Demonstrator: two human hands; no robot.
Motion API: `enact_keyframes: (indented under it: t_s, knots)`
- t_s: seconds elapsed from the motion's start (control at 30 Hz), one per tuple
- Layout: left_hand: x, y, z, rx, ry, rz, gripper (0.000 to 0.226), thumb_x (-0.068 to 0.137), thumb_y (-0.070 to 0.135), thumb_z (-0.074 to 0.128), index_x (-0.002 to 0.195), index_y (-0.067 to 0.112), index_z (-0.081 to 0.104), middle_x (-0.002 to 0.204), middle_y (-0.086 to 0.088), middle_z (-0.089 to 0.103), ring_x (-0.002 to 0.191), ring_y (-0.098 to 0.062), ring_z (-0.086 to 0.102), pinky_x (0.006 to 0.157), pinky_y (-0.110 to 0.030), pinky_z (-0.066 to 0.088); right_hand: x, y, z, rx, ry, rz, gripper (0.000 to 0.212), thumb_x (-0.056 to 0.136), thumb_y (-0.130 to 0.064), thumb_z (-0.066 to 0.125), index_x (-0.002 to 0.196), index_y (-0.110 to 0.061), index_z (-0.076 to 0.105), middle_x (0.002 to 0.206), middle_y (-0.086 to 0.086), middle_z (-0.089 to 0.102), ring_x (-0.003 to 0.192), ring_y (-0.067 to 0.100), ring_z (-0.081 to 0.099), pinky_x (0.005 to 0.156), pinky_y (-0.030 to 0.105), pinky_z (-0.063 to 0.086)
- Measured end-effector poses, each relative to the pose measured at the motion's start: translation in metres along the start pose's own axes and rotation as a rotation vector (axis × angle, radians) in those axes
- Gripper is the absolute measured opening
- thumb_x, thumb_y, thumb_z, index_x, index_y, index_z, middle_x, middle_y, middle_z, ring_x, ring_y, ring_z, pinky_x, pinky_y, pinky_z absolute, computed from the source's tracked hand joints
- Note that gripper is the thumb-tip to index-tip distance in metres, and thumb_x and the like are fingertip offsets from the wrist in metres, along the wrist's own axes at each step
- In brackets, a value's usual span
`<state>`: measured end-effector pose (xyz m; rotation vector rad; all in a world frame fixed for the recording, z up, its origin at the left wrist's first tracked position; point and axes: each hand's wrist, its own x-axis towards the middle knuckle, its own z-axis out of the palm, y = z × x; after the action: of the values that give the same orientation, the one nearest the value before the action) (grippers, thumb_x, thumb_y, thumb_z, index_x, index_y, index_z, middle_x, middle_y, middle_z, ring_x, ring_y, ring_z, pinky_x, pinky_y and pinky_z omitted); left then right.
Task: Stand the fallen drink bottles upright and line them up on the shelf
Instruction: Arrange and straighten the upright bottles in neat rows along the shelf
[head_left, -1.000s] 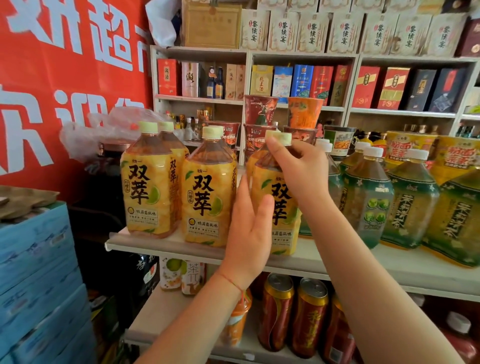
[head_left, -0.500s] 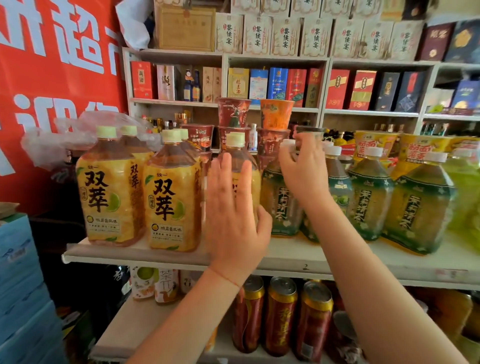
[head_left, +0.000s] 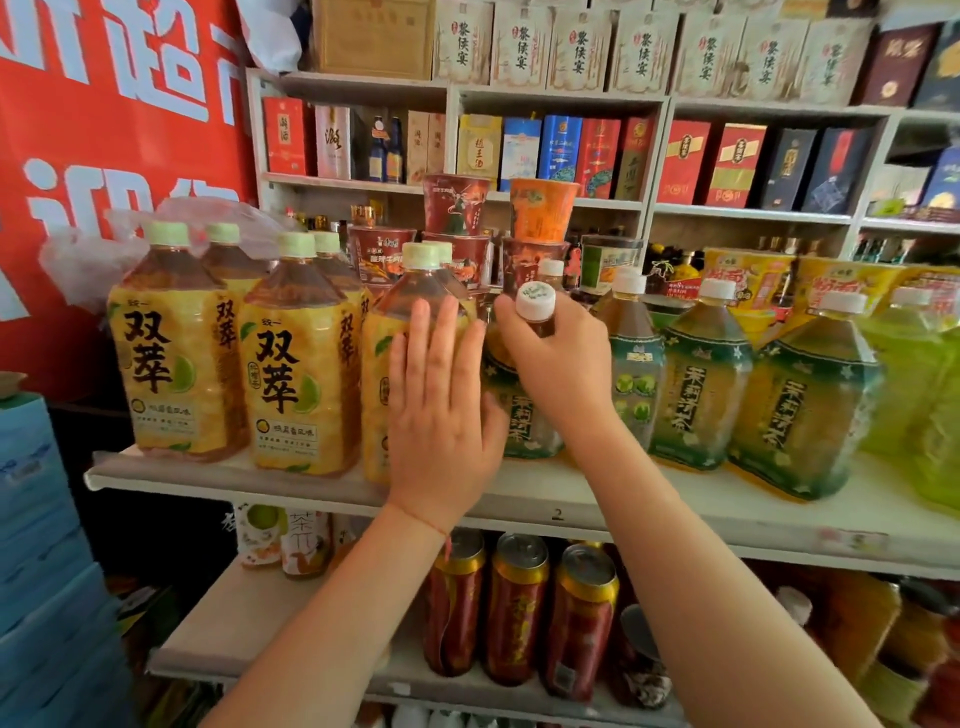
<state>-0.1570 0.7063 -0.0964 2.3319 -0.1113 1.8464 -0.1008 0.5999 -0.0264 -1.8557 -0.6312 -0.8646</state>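
Moved: since half a second back, the right hand (head_left: 558, 358) has pulled the green-label bottle (head_left: 524, 410) toward the camera, so its white cap (head_left: 535, 301) now tips forward; the left hand (head_left: 441, 415) has stayed flat on the third yellow bottle (head_left: 410, 332).
Right grip: fingers curled round the neck of the green-label bottle just under the cap, holding it leaning.
Left grip: wide, fingers straight and together, palm pressed against the front of the third yellow bottle.
Held bottle's place: on the upper shelf (head_left: 675, 512), its base behind the left thumb, between the third yellow bottle and the next green-label bottle (head_left: 631, 364).
Yellow bottles: three in the front row, all upright, namely the first yellow bottle (head_left: 171, 358), the second yellow bottle (head_left: 301, 374) and the third; at least three more caps show behind them.
Green-label bottles: four with dark green labels, counting the held one, with paler green bottles (head_left: 914, 364) at the right edge, cut off so I cannot count them.
Arms: both forearms reach up from the bottom edge, the left wrist straight, the right wrist bent over the cap.
Lower shelf: three red and gold cans (head_left: 514, 608) stand side by side under the hands.
Behind: stacked noodle cups (head_left: 540, 213) and rows of boxes (head_left: 561, 148).
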Motion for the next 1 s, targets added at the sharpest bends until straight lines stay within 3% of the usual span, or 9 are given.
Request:
enact_keyframes:
  t_s: [0.23, 0.33, 0.4, 0.47, 0.63, 0.73, 0.87, 0.93, 1.0]
  knots:
    - [-0.007, 0.031, -0.013, -0.361, -0.107, -0.011, 0.057, 0.097, 0.017, 0.049, 0.149, -0.001, 0.038, 0.158, -0.019, 0.035, 0.152, -0.032, 0.024, 0.124, -0.048, 0.023, 0.01, -0.012, -0.044, 0.128, -0.112, 0.183, 0.039, 0.087, -0.045, 0.065, 0.065, -0.014, 0.064, 0.055, -0.008, 0.062, 0.049, 0.004, 0.056, 0.045, 0.017, 0.044]
    - [-0.008, 0.052, -0.014, -0.693, -0.3, -0.233, 0.062, 0.1, 0.036, 0.044, 0.156, 0.017, 0.024, 0.159, 0.004, 0.032, 0.148, -0.002, 0.025, 0.121, -0.02, 0.021, 0.008, -0.009, -0.064, 0.056, -0.103, 0.221, 0.033, 0.084, -0.043, 0.064, 0.063, -0.019, 0.062, 0.053, -0.007, 0.059, 0.047, 0.006, 0.054, 0.043, 0.018, 0.042]
    - [-0.002, 0.057, -0.01, -0.923, -0.472, -0.475, 0.065, 0.097, 0.052, 0.044, 0.155, 0.03, 0.024, 0.147, 0.024, 0.036, 0.13, 0.025, 0.027, 0.105, -0.002, 0.023, 0.005, -0.003, -0.075, 0.052, -0.027, 0.255, 0.033, 0.084, -0.043, 0.064, 0.06, -0.021, 0.061, 0.052, -0.008, 0.06, 0.045, 0.004, 0.054, 0.042, 0.017, 0.041]
    - [0.003, 0.055, 0.0, -1.029, -0.586, -0.564, 0.057, 0.093, 0.057, 0.053, 0.143, 0.042, 0.03, 0.131, 0.033, 0.045, 0.109, 0.034, 0.037, 0.088, 0.004, 0.031, 0.003, 0.001, -0.082, 0.052, 0.033, 0.261, 0.033, 0.084, -0.042, 0.065, 0.059, -0.022, 0.06, 0.052, -0.008, 0.061, 0.045, 0.004, 0.055, 0.041, 0.016, 0.042]
    - [0.014, 0.054, 0.014, -1.175, -0.671, -0.655, 0.066, 0.084, 0.057, 0.072, 0.139, 0.035, 0.042, 0.118, 0.025, 0.062, 0.096, 0.021, 0.058, 0.069, 0.0, 0.046, 0.008, 0.001, -0.088, 0.027, 0.025, 0.281, 0.033, 0.083, -0.042, 0.065, 0.058, -0.022, 0.056, 0.048, -0.013, 0.059, 0.043, -0.001, 0.054, 0.041, 0.014, 0.043]
    - [0.021, 0.058, 0.016, -1.218, -0.684, -0.743, 0.03, 0.092, 0.07, 0.045, 0.117, 0.059, 0.057, 0.105, 0.036, 0.067, 0.091, 0.026, 0.057, 0.065, 0.001, 0.044, 0.02, 0.003, -0.096, 0.025, 0.007, 0.271, 0.033, 0.08, -0.044, 0.065, 0.058, -0.02, 0.059, 0.05, -0.011, 0.06, 0.043, 0.0, 0.055, 0.04, 0.014, 0.042]
    - [0.025, 0.077, 0.026, -1.351, -0.69, -0.862, 0.046, 0.106, 0.054, 0.026, 0.116, 0.037, 0.067, 0.101, 0.023, 0.075, 0.091, 0.013, 0.067, 0.063, -0.004, 0.049, 0.037, 0.007, -0.118, -0.047, -0.074, 0.211, 0.042, 0.078, -0.045, 0.065, 0.062, -0.006, 0.061, 0.051, -0.007, 0.059, 0.043, 0.005, 0.052, 0.037, 0.017, 0.038]
    - [0.025, 0.092, 0.031, -1.332, -0.686, -0.841, 0.044, 0.107, 0.05, 0.026, 0.113, 0.035, 0.067, 0.103, 0.02, 0.075, 0.095, 0.01, 0.067, 0.071, -0.006, 0.051, 0.039, 0.016, -0.13, -0.08, -0.12, 0.198, 0.041, 0.078, -0.044, 0.065, 0.056, -0.011, 0.058, 0.049, -0.007, 0.057, 0.042, 0.006, 0.05, 0.037, 0.017, 0.037]
    - [0.027, 0.104, 0.04, -1.229, -0.64, -0.861, 0.039, 0.107, 0.049, 0.029, 0.121, 0.032, 0.063, 0.117, 0.008, 0.071, 0.112, -0.003, 0.063, 0.099, -0.025, 0.051, 0.037, 0.027, -0.142, -0.075, -0.15, 0.205, 0.037, 0.08, -0.043, 0.066, 0.052, -0.02, 0.056, 0.049, -0.008, 0.055, 0.043, 0.006, 0.049, 0.038, 0.017, 0.037]
